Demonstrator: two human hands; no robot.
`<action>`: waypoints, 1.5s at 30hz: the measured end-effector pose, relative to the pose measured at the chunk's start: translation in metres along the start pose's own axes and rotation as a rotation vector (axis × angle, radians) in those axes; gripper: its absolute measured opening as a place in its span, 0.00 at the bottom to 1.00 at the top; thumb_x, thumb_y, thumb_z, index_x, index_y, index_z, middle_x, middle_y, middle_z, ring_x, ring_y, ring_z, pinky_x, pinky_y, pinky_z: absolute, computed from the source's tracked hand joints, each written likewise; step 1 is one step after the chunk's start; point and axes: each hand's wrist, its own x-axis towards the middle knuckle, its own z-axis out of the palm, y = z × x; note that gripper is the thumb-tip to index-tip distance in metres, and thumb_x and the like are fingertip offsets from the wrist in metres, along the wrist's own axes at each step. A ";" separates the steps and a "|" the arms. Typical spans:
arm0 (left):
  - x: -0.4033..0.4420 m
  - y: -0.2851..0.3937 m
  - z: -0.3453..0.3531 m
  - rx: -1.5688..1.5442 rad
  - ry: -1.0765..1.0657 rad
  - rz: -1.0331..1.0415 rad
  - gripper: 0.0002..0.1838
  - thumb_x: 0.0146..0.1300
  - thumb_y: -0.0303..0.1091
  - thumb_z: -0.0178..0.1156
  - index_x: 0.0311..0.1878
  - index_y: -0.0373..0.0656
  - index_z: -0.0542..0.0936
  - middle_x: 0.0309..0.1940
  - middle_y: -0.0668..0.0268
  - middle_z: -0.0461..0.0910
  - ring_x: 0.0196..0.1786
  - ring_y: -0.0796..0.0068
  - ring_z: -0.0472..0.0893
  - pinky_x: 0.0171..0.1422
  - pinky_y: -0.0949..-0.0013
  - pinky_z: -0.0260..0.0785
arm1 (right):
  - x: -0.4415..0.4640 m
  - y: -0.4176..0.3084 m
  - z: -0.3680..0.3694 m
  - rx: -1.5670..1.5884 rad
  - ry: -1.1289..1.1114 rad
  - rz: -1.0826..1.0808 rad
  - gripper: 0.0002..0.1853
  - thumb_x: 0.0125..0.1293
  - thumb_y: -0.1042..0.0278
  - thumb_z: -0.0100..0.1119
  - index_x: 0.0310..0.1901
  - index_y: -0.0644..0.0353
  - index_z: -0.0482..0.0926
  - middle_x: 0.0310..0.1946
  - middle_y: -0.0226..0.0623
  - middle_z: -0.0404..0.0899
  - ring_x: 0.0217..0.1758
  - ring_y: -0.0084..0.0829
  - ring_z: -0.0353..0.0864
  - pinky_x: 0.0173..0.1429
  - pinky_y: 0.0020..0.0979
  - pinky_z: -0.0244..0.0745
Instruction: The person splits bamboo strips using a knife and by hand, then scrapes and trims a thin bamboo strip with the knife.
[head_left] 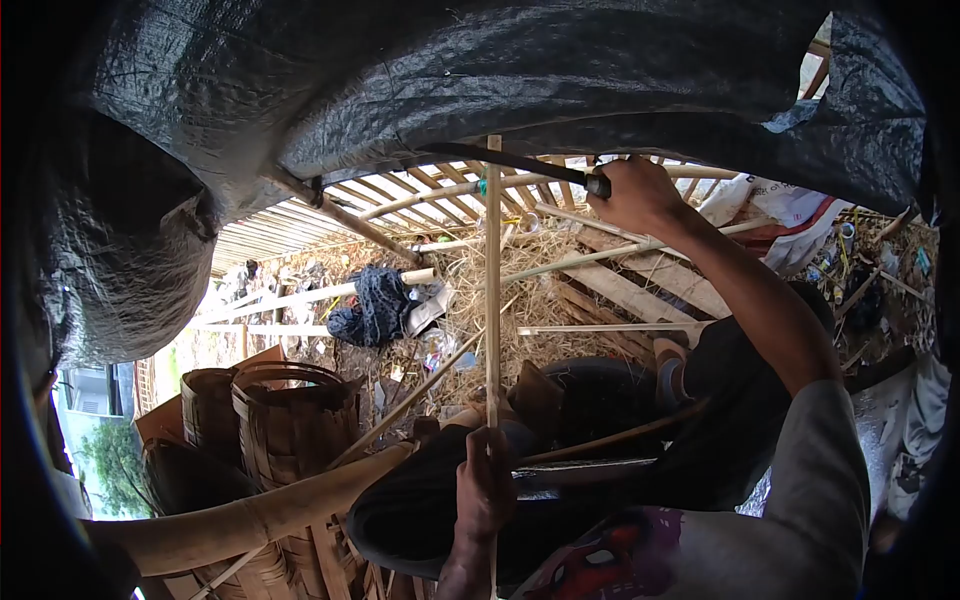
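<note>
My left hand is closed around a long, pale bamboo strip near its lower part. The strip stands upright in view, its top end reaching the black tarp. In my right hand is the dark handle of a machete, raised at the upper right. Its long dark blade points left and meets or crosses the strip close to the strip's top; whether it touches or has cut in, I cannot tell.
A black tarp hangs low overhead. Woven bamboo baskets and a thick bamboo pole are at lower left. Straw, wooden planks and a dark patterned cloth lie ahead. A slatted bamboo fence stands behind.
</note>
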 end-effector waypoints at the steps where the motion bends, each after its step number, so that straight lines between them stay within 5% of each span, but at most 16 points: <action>1: 0.001 0.000 -0.002 0.016 0.006 0.030 0.07 0.70 0.24 0.48 0.50 0.41 0.66 0.27 0.49 0.76 0.28 0.40 0.79 0.24 0.52 0.68 | -0.005 -0.006 0.004 0.023 0.024 -0.114 0.13 0.57 0.57 0.61 0.36 0.59 0.83 0.26 0.46 0.83 0.33 0.45 0.85 0.42 0.43 0.80; 5: 0.001 0.000 0.004 0.077 0.040 0.086 0.06 0.70 0.24 0.48 0.47 0.38 0.68 0.28 0.50 0.73 0.27 0.43 0.77 0.26 0.58 0.64 | -0.035 -0.034 0.008 -0.121 -0.265 -0.416 0.11 0.46 0.61 0.65 0.32 0.54 0.82 0.21 0.40 0.81 0.28 0.40 0.84 0.35 0.40 0.77; 10: -0.002 0.004 0.001 -0.025 0.003 -0.036 0.06 0.71 0.27 0.49 0.48 0.39 0.68 0.24 0.49 0.74 0.25 0.44 0.76 0.24 0.58 0.62 | -0.037 -0.031 0.006 -0.105 -0.231 -0.414 0.12 0.45 0.61 0.65 0.32 0.56 0.82 0.21 0.41 0.81 0.28 0.42 0.84 0.35 0.41 0.77; 17: -0.005 0.007 -0.002 0.144 0.038 0.059 0.06 0.71 0.30 0.50 0.47 0.41 0.68 0.19 0.51 0.73 0.24 0.45 0.77 0.23 0.57 0.61 | -0.016 -0.016 0.009 -0.018 -0.297 -0.085 0.16 0.48 0.59 0.65 0.36 0.60 0.83 0.26 0.48 0.81 0.36 0.46 0.84 0.45 0.44 0.77; 20: -0.005 0.005 0.004 0.044 0.039 0.029 0.06 0.71 0.30 0.50 0.48 0.40 0.68 0.17 0.51 0.72 0.23 0.45 0.77 0.22 0.56 0.61 | -0.007 0.006 0.011 -0.071 -0.159 -0.137 0.16 0.49 0.56 0.66 0.34 0.60 0.83 0.30 0.47 0.81 0.39 0.46 0.83 0.47 0.44 0.76; 24: 0.000 0.004 0.000 0.141 -0.001 0.132 0.07 0.71 0.30 0.50 0.48 0.41 0.68 0.19 0.51 0.73 0.23 0.44 0.77 0.23 0.55 0.62 | 0.002 0.006 0.016 -0.135 -0.257 -0.105 0.16 0.49 0.56 0.67 0.34 0.60 0.83 0.34 0.47 0.82 0.43 0.44 0.83 0.49 0.44 0.76; 27: -0.001 0.003 0.001 0.040 0.016 0.003 0.06 0.71 0.29 0.50 0.48 0.41 0.68 0.20 0.51 0.73 0.24 0.44 0.78 0.23 0.54 0.62 | 0.005 0.015 0.026 -0.132 -0.185 -0.112 0.16 0.49 0.56 0.66 0.33 0.60 0.83 0.33 0.47 0.82 0.42 0.45 0.83 0.49 0.44 0.76; 29: -0.002 0.002 -0.003 0.088 -0.085 0.009 0.10 0.68 0.22 0.50 0.51 0.37 0.68 0.36 0.51 0.76 0.26 0.43 0.78 0.22 0.54 0.69 | 0.011 0.030 0.031 -0.157 -0.153 -0.120 0.16 0.49 0.55 0.66 0.34 0.60 0.83 0.31 0.47 0.82 0.40 0.46 0.83 0.47 0.44 0.77; 35: 0.000 -0.006 0.003 0.192 -0.033 0.274 0.11 0.68 0.22 0.50 0.52 0.37 0.67 0.39 0.51 0.76 0.26 0.44 0.78 0.21 0.54 0.69 | 0.009 0.036 0.026 -0.168 -0.044 -0.028 0.16 0.53 0.55 0.62 0.36 0.58 0.84 0.33 0.46 0.83 0.41 0.46 0.84 0.47 0.45 0.78; 43: -0.007 -0.002 -0.001 0.163 -0.065 0.210 0.08 0.68 0.22 0.49 0.49 0.37 0.69 0.35 0.53 0.73 0.25 0.48 0.77 0.22 0.57 0.67 | 0.009 0.035 0.010 -0.195 -0.088 -0.043 0.18 0.56 0.56 0.59 0.38 0.63 0.84 0.37 0.51 0.84 0.43 0.47 0.85 0.50 0.44 0.80; 45: -0.009 0.003 -0.001 0.200 -0.059 0.282 0.06 0.68 0.21 0.48 0.47 0.37 0.70 0.31 0.55 0.71 0.23 0.53 0.76 0.23 0.59 0.64 | 0.024 0.065 0.005 -0.012 -0.032 0.357 0.17 0.57 0.56 0.60 0.38 0.63 0.84 0.37 0.51 0.84 0.45 0.46 0.85 0.51 0.44 0.80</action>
